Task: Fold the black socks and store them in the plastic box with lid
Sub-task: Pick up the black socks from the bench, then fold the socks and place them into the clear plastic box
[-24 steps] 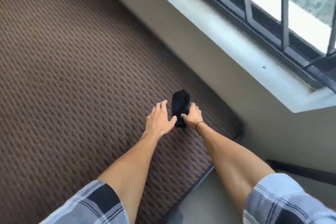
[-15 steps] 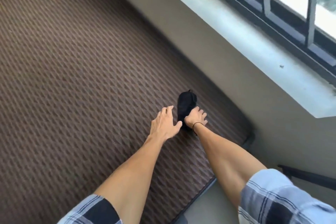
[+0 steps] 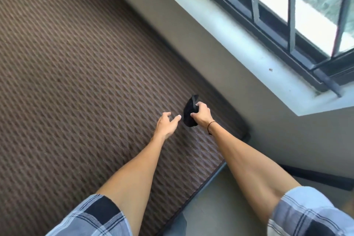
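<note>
The right hand [image 3: 202, 115] grips a folded bundle of black knit socks [image 3: 189, 112], fingers curled over its top edge and thumb pressed to its side, a thin dark cord bracelet [image 3: 210, 126] around the wrist. The left hand [image 3: 167, 125] hovers just beside the bundle, fingers loosely spread and holding nothing. Both forearms emerge from rolled grey-and-black plaid sleeves [image 3: 95, 216]. Beneath lies a brown quilted mattress [image 3: 67, 82] with a diamond-stitched, ribbed texture. Past its rounded corner runs a smooth beige wall, a pale concrete window sill [image 3: 249, 44] and dark metal window bars [image 3: 291, 15].
</note>
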